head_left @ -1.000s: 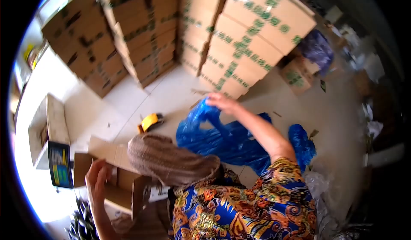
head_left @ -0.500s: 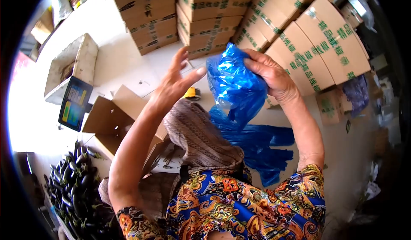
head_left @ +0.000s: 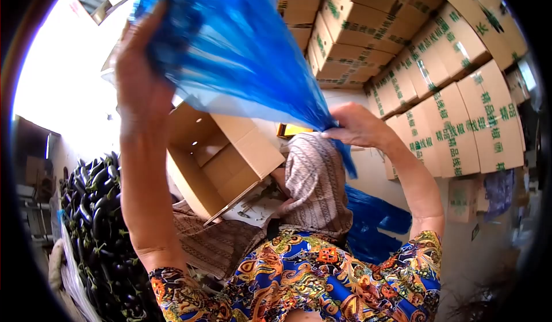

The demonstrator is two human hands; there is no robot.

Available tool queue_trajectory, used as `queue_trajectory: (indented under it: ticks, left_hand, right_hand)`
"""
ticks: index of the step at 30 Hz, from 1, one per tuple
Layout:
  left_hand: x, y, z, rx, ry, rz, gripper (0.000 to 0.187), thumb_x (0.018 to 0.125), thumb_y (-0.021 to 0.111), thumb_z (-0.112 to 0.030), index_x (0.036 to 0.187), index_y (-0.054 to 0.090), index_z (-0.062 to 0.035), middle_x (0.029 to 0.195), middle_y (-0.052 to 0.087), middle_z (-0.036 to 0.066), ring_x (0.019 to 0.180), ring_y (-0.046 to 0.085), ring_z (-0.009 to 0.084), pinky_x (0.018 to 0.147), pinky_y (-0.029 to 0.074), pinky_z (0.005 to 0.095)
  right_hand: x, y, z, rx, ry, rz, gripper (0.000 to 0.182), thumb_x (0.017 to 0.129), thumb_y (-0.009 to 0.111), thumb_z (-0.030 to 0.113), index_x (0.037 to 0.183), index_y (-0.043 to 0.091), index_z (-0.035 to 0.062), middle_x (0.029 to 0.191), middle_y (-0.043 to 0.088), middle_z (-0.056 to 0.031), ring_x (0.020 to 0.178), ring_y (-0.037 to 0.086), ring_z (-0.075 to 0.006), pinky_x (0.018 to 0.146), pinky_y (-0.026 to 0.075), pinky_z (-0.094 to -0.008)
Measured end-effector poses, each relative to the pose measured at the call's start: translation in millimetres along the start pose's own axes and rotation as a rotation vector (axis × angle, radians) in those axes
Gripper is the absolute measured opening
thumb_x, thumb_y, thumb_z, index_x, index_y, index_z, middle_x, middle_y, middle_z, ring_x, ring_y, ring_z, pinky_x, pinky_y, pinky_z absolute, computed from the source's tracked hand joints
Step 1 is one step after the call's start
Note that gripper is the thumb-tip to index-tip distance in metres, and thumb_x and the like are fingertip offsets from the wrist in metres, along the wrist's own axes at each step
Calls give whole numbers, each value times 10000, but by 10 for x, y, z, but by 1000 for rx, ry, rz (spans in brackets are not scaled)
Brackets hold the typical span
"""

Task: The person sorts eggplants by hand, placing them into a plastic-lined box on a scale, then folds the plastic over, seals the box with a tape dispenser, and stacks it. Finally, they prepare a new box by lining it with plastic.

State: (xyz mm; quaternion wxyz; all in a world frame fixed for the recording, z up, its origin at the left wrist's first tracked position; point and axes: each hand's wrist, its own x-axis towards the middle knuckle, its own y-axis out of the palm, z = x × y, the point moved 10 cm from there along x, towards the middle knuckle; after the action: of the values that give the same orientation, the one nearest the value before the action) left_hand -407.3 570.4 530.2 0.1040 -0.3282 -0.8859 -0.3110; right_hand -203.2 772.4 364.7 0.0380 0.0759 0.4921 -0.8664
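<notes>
Dozens of sealed cartons [head_left: 437, 75] with green print stand stacked along the far side of the floor, the largest mass in view. Next in size, a heap of dark eggplants [head_left: 95, 224] lies at the person's lower left. Between the two, an open cardboard box [head_left: 221, 161] sits on the floor with its flaps spread and its mouth tilted up toward the person, just below the raised hands.

The blue plastic bag [head_left: 241, 52] is held up in the air in front of the head camera, stretched between both hands. Its long axis runs on a slant, from high at the person's left down to low at the right. The wide, billowing end is at the left hand [head_left: 141, 75], whose grip is closed on a bunched part of the film, fingers curled into it. The bag narrows to a twisted tail at the right hand [head_left: 359, 127], whose grip pinches that thin end, with a short strip hanging below it.

The open cardboard box lies straight under the middle of the bag, nearer the left hand than the right. More blue plastic [head_left: 374, 221] lies crumpled on the floor behind the person's patterned sleeve [head_left: 345, 276], well apart from the held bag.
</notes>
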Motion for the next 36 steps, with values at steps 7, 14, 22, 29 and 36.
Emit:
queue_trajectory:
  ticks: [7,14,22,29,36]
  left_hand:
    - [-53,-532,-941,91,160,-72,297,948,603,-210,1171,633,-15,1060,708,151,981,698,264,896,576,406]
    - [-384,-383,-511,282,21,33,374,810,539,-34,1160,668,-55,1074,676,71,954,643,165,913,515,298]
    - [-923,-655,297,444,-217,257,429,662,429,65,984,699,-20,1007,629,44,938,587,142,904,470,269]
    - [-1126,-465,246,1009,8,489,359,649,551,76,959,701,-27,990,677,133,941,662,317,878,531,372]
    - [-1297,-318,21,1258,309,480,335,694,578,62,988,695,-49,1116,666,100,1248,527,349,976,432,479]
  right_hand:
    - [1106,311,1214,919,-185,238,281,991,585,168,1231,635,31,1042,655,-85,932,619,-136,806,532,-288]
    - [1349,1453,1893,-45,-744,88,641,871,560,183,1475,359,110,1470,404,-162,1184,563,-223,968,487,-428]
    - [1416,791,1042,1496,-33,219,529,1033,430,455,1367,503,51,1344,597,-131,1113,644,-263,961,528,-412]
    - [1150,85,1582,1954,-433,476,876,879,497,709,1442,420,42,1418,505,-199,1308,502,-352,1039,458,-541]
    - [1056,433,1232,1699,-132,474,681,830,763,448,1316,555,20,1325,577,-179,1212,587,-271,954,546,-442]
